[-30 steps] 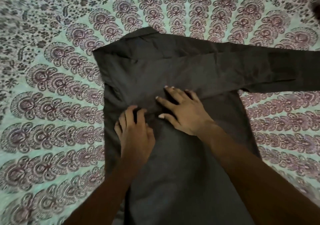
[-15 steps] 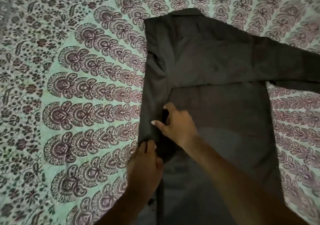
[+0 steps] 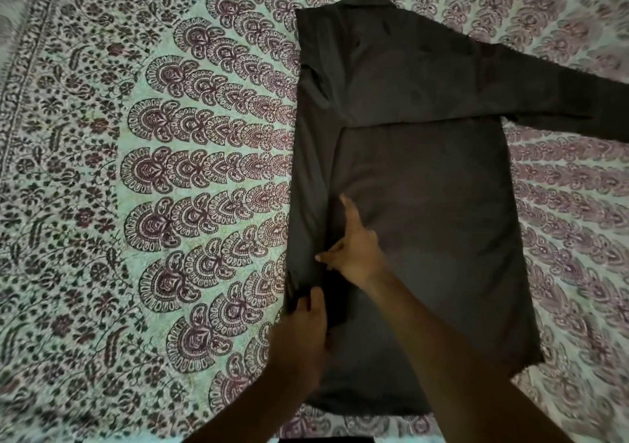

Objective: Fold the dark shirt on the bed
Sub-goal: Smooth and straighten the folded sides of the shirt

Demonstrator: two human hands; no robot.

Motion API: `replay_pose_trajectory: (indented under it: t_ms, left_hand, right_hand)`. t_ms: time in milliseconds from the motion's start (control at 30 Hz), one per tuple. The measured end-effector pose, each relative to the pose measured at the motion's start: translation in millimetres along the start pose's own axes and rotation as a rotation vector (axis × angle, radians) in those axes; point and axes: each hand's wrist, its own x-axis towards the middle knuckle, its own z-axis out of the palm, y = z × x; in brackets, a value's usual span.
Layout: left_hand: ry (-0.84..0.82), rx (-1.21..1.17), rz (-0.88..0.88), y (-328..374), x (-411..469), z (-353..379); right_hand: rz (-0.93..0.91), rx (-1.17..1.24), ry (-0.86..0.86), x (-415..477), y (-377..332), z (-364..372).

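The dark shirt (image 3: 429, 177) lies flat on the bed, collar at the far end. Its left side is folded inward as a long strip, and one sleeve stretches out to the right. My left hand (image 3: 301, 330) sits at the lower end of that folded strip with its fingers curled on the cloth edge. My right hand (image 3: 354, 245) rests just above it on the same fold, fingers spread and the index finger pointing up along the crease. Both forearms cover the shirt's lower left part.
The bed is covered by a pale green sheet (image 3: 143, 204) with a maroon paisley pattern. A patterned border runs along its left edge (image 3: 23, 68). The outstretched sleeve (image 3: 578, 102) reaches the right frame edge.
Both hands have slid down the folded left strip toward the hem. The view has shifted, so the shirt now sits further right in the frame.
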Motion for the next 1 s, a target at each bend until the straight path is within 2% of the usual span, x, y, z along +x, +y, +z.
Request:
replay_pose_trajectory:
  t_ms: [67, 167, 333, 433, 500, 567, 667, 767, 1000]
  left_hand:
    - [-0.012, -0.029, 0.037, 3.1, -16.4, 5.6]
    - [0.100, -0.077, 0.156, 3.3, -31.6, 27.0]
    - [0.105, -0.050, 0.236, -6.9, -24.1, 56.5]
    - [0.050, -0.055, 0.308, -11.0, -29.7, 56.4]
    - [0.111, -0.098, 0.341, -10.3, -39.0, 47.5]
    - [0.256, -0.192, 0.270, -10.0, -42.0, 36.9]
    - [0.448, -0.381, 0.010, -19.9, -33.8, 35.5]
    - [0.319, -0.502, -0.189, -36.3, -23.7, 41.1]
    - [0.283, -0.604, -0.195, -46.7, -18.6, 34.9]
  right_hand:
    - [-0.029, -0.043, -0.041, -17.7, 7.0, 1.0]
    - [-0.050, -0.077, -0.108, -42.3, 16.5, 6.7]
    - [-0.026, -0.116, -0.194, -67.3, 39.8, 6.8]
    - [-0.013, -0.085, -0.207, -71.2, 49.9, 7.7]
    - [0.001, -0.065, -0.210, -70.4, 56.8, 9.3]
    - [0.027, -0.063, -0.214, -67.8, 59.3, 8.2]
    - [0.043, -0.127, -0.262, -63.2, 59.7, 1.6]
    - [0.012, -0.233, -0.306, -62.6, 58.7, -1.2]
    - [0.207, -0.296, -0.340, -48.7, 49.9, 0.5]
